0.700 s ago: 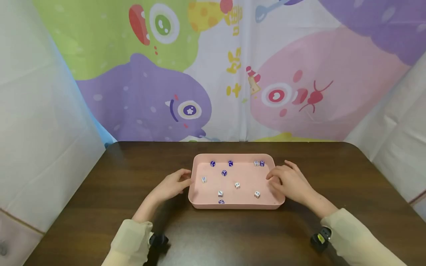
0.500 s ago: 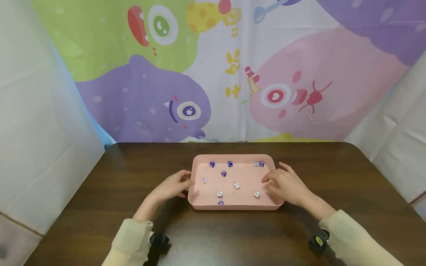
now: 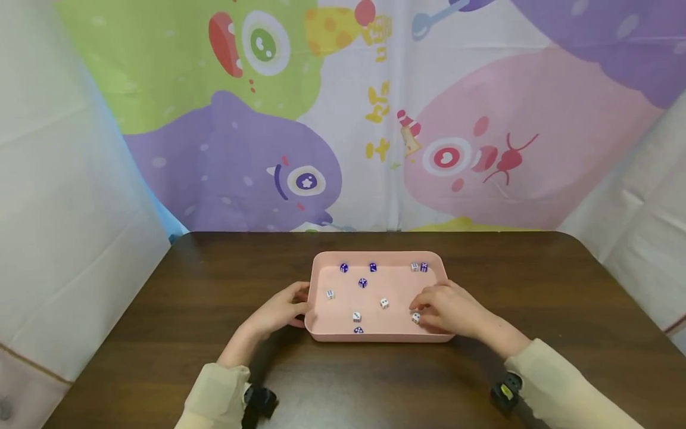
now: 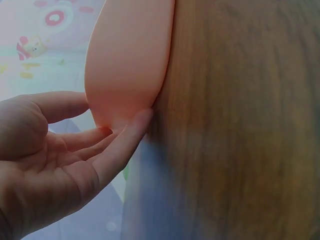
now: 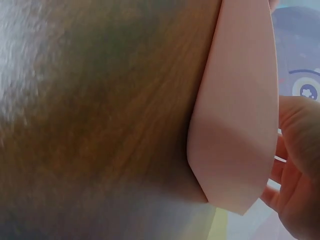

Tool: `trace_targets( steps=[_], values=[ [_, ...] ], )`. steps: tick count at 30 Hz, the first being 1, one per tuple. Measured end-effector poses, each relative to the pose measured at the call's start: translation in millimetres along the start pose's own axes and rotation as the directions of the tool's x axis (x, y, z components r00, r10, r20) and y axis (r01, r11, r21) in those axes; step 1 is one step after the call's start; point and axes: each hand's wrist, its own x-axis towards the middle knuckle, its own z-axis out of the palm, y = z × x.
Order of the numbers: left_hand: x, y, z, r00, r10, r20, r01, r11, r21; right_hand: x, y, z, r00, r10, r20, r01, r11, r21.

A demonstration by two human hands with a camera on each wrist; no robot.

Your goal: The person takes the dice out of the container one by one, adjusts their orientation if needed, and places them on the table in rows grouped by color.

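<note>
A shallow pink tray (image 3: pixel 380 337) lies on the table with several white and blue dice inside. My left hand (image 3: pixel 280 310) holds its left end; in the left wrist view, thumb and fingers bracket the corner of the tray (image 4: pixel 131 55). Over the tray's right part, my right hand (image 3: pixel 452 308) reaches down with bent, parted fingers. A white die (image 3: pixel 415 319) shows between its fingertips and thumb; contact with it is unclear. In the right wrist view, the tray wall (image 5: pixel 239 100) hides most of the fingertips of the right hand (image 5: pixel 300 160).
Other white dice, such as one white die (image 3: pixel 384 303) near the middle, and blue dice, such as one blue die (image 3: pixel 362 283), lie scattered in the tray. A brown wooden table (image 3: pixel 343 381) surrounds it. Behind hangs a cartoon-printed curtain (image 3: pixel 370 196).
My right hand has moved left and nearer, from over the tray's right rim to the white die at front right. The left hand has stayed at the tray's left end.
</note>
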Motion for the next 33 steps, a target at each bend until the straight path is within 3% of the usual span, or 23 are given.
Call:
trace_targets(
  steps=[8, 20, 27, 33],
  values=[
    [-5.0, -6.7, -2.1, 1.000, 0.004, 0.002, -0.003, 0.999, -0.052, -0.3, -2.4, 7.6, 0.999, 0.004, 0.039, -0.004, 1.000, 0.018],
    [-3.2, -10.6, 0.9, 0.999, 0.022, 0.025, -0.019, 0.995, -0.102, -2.1, -4.2, 3.2, 0.993, 0.117, 0.024, -0.119, 0.988, 0.097],
    [-1.9, -11.8, 0.9, 0.999, 0.045, 0.023, -0.043, 0.993, -0.114, -0.5, -11.1, -3.9, 0.976, 0.198, 0.088, -0.213, 0.954, 0.210],
    [-1.0, -13.5, 0.2, 0.998, 0.050, 0.024, -0.046, 0.992, -0.119, 1.5, -16.3, -2.9, 0.974, 0.213, 0.080, -0.227, 0.935, 0.274]
  ],
)
